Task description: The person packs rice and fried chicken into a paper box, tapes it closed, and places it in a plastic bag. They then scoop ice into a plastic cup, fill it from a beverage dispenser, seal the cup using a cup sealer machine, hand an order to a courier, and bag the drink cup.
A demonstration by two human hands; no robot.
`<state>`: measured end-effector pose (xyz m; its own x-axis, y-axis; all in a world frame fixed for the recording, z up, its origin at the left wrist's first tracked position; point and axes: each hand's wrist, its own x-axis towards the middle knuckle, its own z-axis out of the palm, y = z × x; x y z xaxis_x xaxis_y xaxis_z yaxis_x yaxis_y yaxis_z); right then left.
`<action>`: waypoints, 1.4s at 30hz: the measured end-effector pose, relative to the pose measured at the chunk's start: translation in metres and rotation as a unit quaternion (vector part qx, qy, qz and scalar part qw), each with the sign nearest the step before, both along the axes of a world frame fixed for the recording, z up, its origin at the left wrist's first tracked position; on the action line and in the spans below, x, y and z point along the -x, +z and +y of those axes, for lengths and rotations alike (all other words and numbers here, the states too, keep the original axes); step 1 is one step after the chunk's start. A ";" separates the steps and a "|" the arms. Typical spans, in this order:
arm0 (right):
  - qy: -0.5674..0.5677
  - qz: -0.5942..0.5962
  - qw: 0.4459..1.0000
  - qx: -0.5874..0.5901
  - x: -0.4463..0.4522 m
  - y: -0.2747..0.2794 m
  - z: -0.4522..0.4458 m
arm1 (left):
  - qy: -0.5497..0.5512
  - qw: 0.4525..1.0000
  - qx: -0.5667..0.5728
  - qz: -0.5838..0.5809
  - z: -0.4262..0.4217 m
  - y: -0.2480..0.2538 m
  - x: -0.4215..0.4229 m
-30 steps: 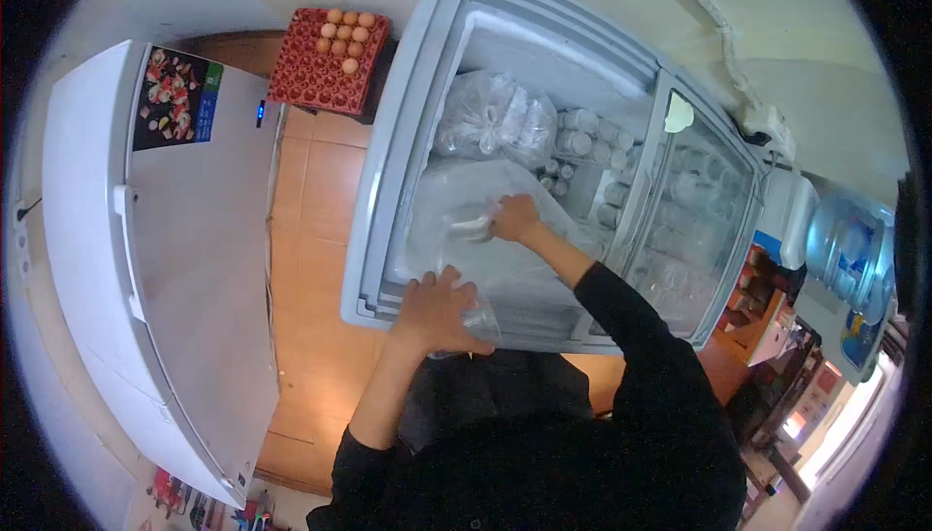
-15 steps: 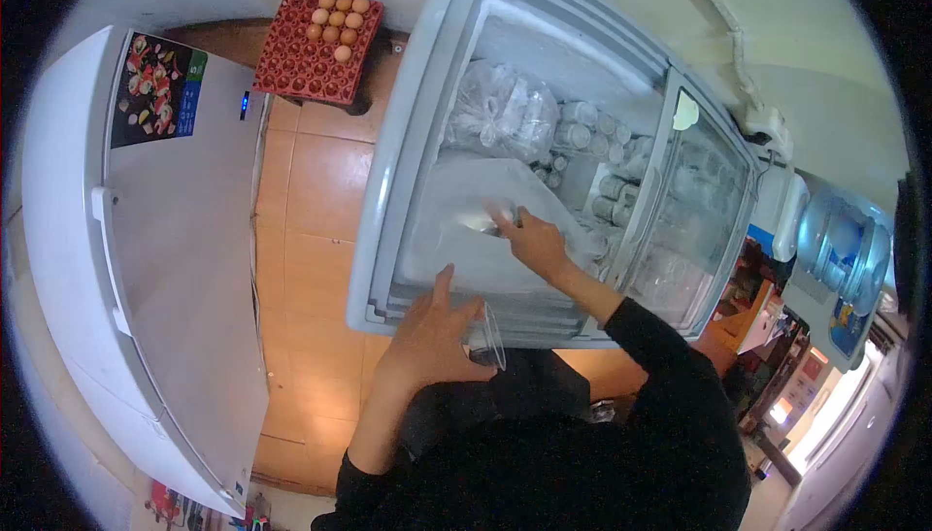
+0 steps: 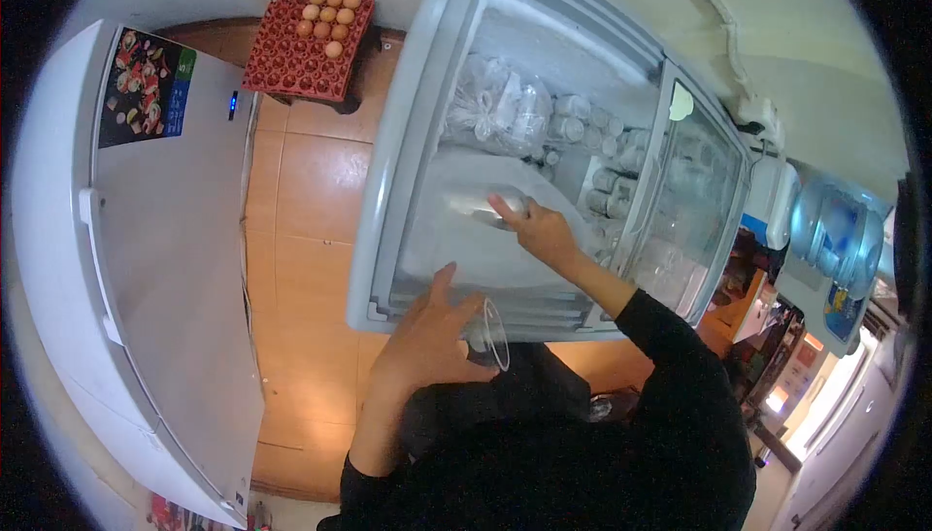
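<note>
The scoop (image 3: 476, 204), a shiny metal one, is inside the open part of the freezer (image 3: 377, 230), over the white ice (image 3: 442, 245); whether its edge touches the ice cannot be told. The right hand (image 3: 546, 238) holds it at its near end in a narrow grip, a finger lying along the metal. The left hand (image 3: 422, 342) holds the clear cup (image 3: 492, 337) at the freezer's near edge, thumb and fingers curved around its side, one finger sticking out towards the ice. The cup is tilted, its round rim facing away from the palm; what it contains is too unclear to tell.

Compared with a second ago, the cup's rim shows more fully, while the scoop remains over the ice. That suggests a small adjustment of the cup, with both hands still occupied and nothing seen passing between them.

Beyond the ice lie a knotted clear bag (image 3: 495, 114) and small containers (image 3: 573, 131), beside the glass lid (image 3: 684, 211). Farther out are the egg tray (image 3: 291, 70) with several eggs (image 3: 328, 15), the white fridge (image 3: 175, 249) and a blue water jug (image 3: 837, 225).
</note>
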<state>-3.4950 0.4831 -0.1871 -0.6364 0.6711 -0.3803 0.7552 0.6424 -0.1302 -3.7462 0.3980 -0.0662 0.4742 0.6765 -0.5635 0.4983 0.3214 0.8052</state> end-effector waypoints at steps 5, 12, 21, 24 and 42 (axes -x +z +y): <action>-0.003 0.008 0.995 0.098 -0.016 -0.031 0.002 | -0.033 0.999 -0.035 0.002 -0.007 0.000 0.001; -0.048 -0.100 0.979 0.173 -0.021 -0.030 -0.014 | 0.055 0.997 -0.045 -0.035 0.000 0.005 0.013; -0.064 -0.119 0.979 0.151 -0.004 -0.008 -0.008 | 0.063 0.992 -0.105 -0.041 0.011 0.008 0.016; -0.029 0.075 0.996 0.026 0.012 0.015 -0.008 | 0.061 0.994 -0.071 -0.059 0.011 -0.001 0.014; -0.076 -0.027 0.991 0.110 -0.008 0.004 -0.021 | 0.044 0.996 -0.034 -0.067 0.005 0.007 0.025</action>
